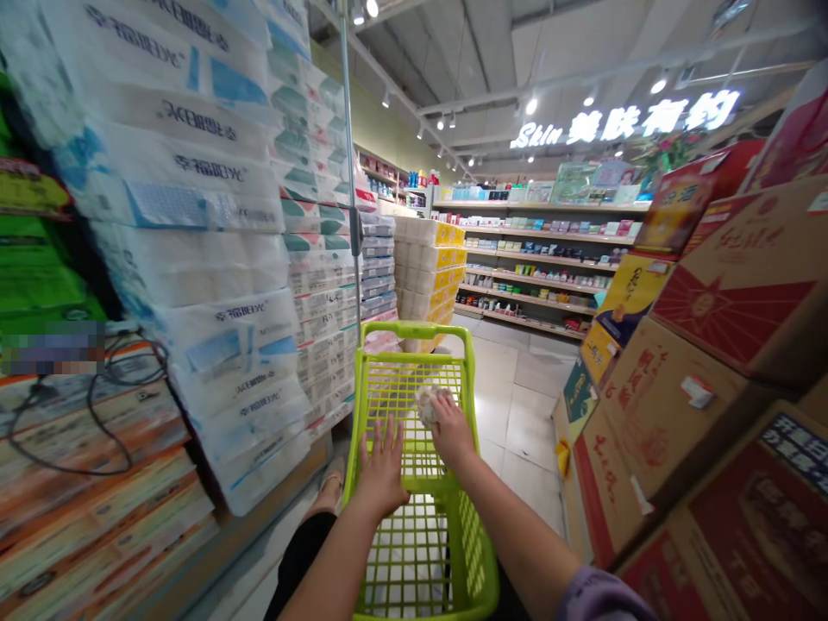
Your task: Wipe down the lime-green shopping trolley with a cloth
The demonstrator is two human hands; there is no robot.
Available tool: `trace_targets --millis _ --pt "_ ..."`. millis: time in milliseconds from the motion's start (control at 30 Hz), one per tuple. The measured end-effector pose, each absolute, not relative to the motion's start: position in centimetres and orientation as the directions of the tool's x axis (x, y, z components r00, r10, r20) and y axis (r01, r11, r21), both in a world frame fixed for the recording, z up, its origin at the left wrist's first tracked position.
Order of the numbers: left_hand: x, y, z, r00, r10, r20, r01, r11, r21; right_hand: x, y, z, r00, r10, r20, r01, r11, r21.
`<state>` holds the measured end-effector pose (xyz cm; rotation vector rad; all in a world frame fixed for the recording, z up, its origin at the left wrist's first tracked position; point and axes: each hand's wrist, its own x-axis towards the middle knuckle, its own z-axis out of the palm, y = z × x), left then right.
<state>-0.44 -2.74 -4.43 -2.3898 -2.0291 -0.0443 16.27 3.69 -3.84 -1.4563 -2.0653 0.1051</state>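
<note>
In front of me stands a lime-green plastic shopping basket (475, 535) with grid walls and a raised handle (414, 329) at its far end. My left hand (383, 470) lies on the grid at the left, its fingers stretched out and apart, holding nothing. Farther along, my right hand (449, 427) presses a crumpled pale cloth (427, 404) against the mesh on the right side. The fingers partly cover the cloth.
Stacked white paper packs (226, 190) rise close on the left, near a thin metal pole (350, 172). Cardboard cartons (653, 414) line the right side. Beyond the tiled floor (536, 414) are shelves of small goods (536, 259). A dark cable (90, 423) hangs at left.
</note>
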Motion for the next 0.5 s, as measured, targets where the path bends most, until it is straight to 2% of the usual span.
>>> trace_targets --millis 67,133,267,400,500 --pt "-0.43 -2.67 -4.31 0.175 0.985 0.008 0.985 -0.175 0.002 16.27 3.62 -4.07 -0.384 0.836 0.393 0.781 0.521 -0.344" --pt "-0.34 -2.69 -4.15 0.183 0.983 0.002 0.983 -0.183 0.000 16.19 3.45 -4.11 -0.448 0.815 0.369 0.762 0.563 -0.319" --pt "-0.03 -2.79 -3.82 0.159 0.987 -0.002 0.987 -0.159 0.004 16.30 3.16 -3.64 -0.260 0.892 0.370 0.840 0.398 -0.369" --pt "0.10 -2.78 -3.71 0.173 0.985 0.017 0.985 -0.173 0.024 16.50 2.95 -3.34 -0.362 0.868 0.340 0.790 0.479 -0.382" --pt "-0.03 -2.61 -3.96 0.187 0.982 0.021 0.981 -0.188 0.043 16.48 2.97 -3.47 -0.250 0.891 0.379 0.829 0.399 -0.392"
